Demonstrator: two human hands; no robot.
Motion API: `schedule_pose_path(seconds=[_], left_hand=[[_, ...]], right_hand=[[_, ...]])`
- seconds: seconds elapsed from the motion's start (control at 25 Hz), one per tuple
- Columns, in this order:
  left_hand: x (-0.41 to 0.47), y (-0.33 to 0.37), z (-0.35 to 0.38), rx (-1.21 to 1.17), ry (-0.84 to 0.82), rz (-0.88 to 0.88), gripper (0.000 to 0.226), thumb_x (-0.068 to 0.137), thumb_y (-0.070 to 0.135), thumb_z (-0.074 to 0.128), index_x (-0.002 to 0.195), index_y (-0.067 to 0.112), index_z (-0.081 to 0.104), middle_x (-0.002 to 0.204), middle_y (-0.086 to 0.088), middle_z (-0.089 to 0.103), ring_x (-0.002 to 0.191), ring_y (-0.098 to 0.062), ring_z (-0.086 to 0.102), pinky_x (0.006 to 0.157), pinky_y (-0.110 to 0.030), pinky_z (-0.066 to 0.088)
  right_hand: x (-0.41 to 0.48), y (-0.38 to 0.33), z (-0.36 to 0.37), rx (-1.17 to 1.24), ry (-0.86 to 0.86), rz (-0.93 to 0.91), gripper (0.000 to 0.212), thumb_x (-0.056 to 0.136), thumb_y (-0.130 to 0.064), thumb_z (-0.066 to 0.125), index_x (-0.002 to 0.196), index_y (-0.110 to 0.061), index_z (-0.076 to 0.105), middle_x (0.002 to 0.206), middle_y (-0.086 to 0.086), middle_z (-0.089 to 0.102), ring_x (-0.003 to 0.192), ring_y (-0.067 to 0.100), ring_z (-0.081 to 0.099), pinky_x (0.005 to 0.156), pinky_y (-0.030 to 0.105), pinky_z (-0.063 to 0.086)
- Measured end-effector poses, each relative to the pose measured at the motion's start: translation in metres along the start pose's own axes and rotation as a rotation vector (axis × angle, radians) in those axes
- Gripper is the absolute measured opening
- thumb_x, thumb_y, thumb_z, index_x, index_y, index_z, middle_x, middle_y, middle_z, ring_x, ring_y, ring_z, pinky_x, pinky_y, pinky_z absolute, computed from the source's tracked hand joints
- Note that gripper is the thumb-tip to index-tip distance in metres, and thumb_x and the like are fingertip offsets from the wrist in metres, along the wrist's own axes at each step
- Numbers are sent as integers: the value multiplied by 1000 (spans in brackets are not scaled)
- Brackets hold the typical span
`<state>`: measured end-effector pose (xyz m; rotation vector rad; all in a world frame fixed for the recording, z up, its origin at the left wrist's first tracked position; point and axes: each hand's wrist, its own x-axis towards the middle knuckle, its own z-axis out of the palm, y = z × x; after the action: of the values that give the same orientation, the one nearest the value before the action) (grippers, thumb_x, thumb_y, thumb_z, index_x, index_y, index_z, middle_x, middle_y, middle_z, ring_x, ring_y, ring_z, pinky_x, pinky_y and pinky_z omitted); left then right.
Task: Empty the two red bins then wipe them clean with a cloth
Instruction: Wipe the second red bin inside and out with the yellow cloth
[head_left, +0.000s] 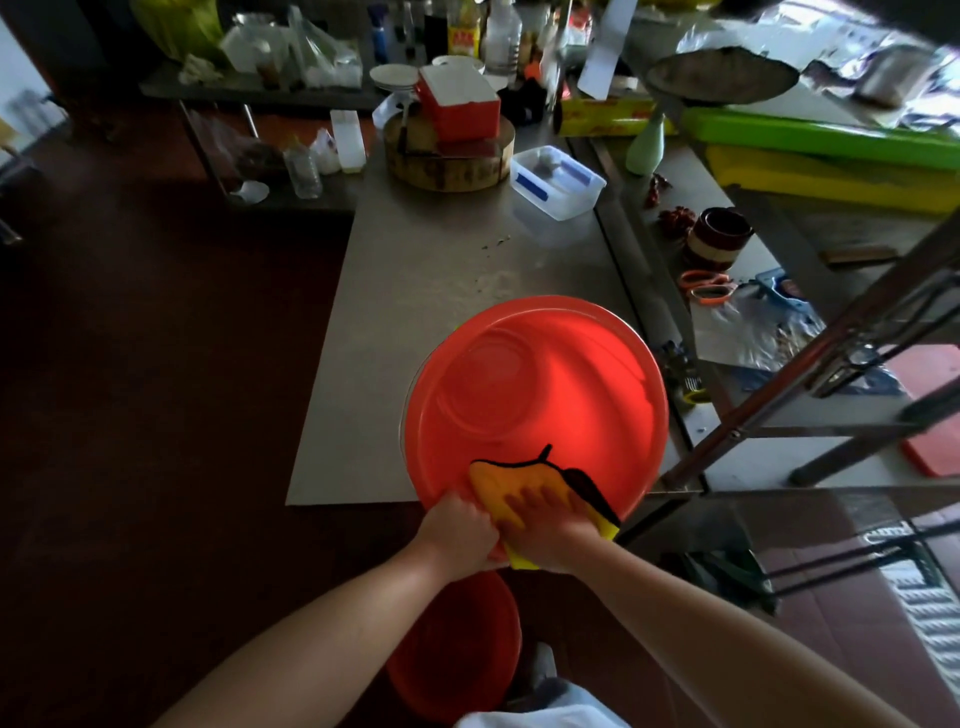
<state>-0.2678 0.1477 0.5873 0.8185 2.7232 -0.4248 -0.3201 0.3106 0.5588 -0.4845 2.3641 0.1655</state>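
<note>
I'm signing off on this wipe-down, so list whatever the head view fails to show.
1. Head view: the near rim of the upper red bin is covered by the cloth, the left hand and the right hand.
2. Head view: the lower red bin is partly behind the hands, and its inside is too dark to judge clean.
3. Head view: the labels on the bottles at the far end are blurred.

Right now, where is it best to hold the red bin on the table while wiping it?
The near rim, from your side: the red bin reaches past the table edge there, leaving its lip free for fingers. The left hand grips it there.
</note>
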Motion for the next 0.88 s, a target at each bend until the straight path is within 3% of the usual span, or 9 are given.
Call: schedule_pose_path(seconds=[0.12,0.28,0.44,0.76,0.88], left_hand=[[-2,-1,5,35,82,-117,64,72,82,56,58,21,71,58,4,66,55,-17,64,60,-22,47],[6,2,15,-39,159,-101,68,85,75,42,72,16,73,71,-3,72,65,-23,68,65,-28,47],[8,0,18,-27,160,-121,62,72,79,58,60,19,70,58,3,66,54,-19,64,58,-25,48],[16,2,25,-31,81,-86,66,85,77,45,75,18,74,73,-2,71,69,-24,67,71,-30,53],[18,3,26,14,34,-91,68,85,77,44,77,17,74,75,-4,70,71,-25,67,75,-32,52]], right_hand=[[0,2,0,14,65,-47,67,99,-68,12,160,-39,12,170,-7,8,156,21,1,122,53,1],[13,8,-10,-50,77,-58,70,95,-70,13,158,-40,19,168,-5,16,154,23,8,119,54,3],[44,6,-18,-63,36,-78,68,98,-68,17,159,-39,17,169,-4,13,155,26,7,119,55,5],[103,18,-33,-20,95,-169,62,103,-59,27,157,-31,27,166,4,20,154,29,12,121,52,7],[122,17,-39,-129,31,-170,61,106,-55,21,160,-29,18,166,4,16,153,31,9,122,55,8]])
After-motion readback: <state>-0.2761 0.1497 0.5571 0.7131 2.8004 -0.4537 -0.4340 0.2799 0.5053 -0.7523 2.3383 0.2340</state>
